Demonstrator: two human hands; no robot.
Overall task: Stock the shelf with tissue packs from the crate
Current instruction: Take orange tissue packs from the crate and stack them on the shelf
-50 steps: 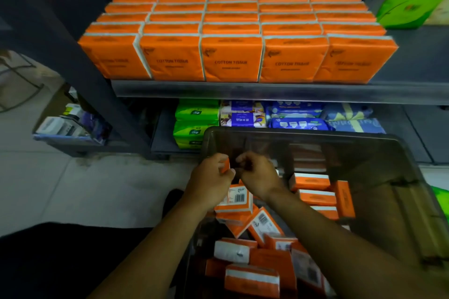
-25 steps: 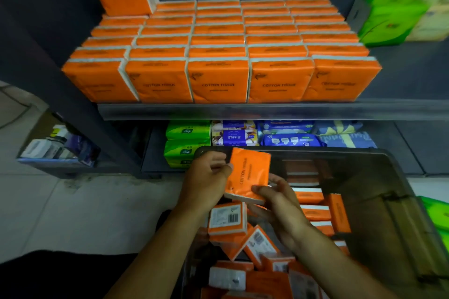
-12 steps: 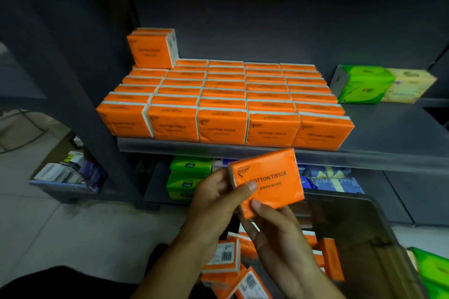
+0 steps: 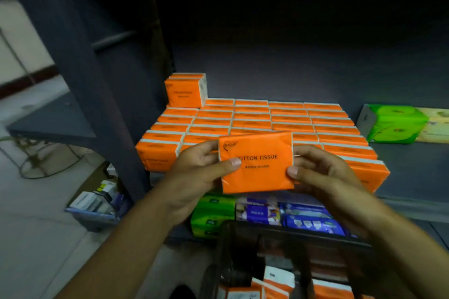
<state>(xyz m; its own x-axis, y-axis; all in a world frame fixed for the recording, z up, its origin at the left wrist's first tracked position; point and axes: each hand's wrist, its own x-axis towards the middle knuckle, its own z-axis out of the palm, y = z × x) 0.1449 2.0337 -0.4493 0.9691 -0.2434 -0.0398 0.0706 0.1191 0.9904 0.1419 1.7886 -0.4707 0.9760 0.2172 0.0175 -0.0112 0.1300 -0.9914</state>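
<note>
While your left hand (image 4: 194,172) and right hand (image 4: 323,172) pinch one orange tissue pack (image 4: 257,162) by its side edges, it's upright before the stocked shelf (image 4: 413,177).

The tissue pack (image 4: 257,162) is hiding the middle of the front row of orange packs (image 4: 158,153) at the front edge of the shelf (image 4: 413,177). The thumb of the left hand (image 4: 194,177) is covering its first printed letter, and the smaller line below is showing too small to read. The picture's bottom edge is cutting off the crate (image 4: 291,235).
</note>
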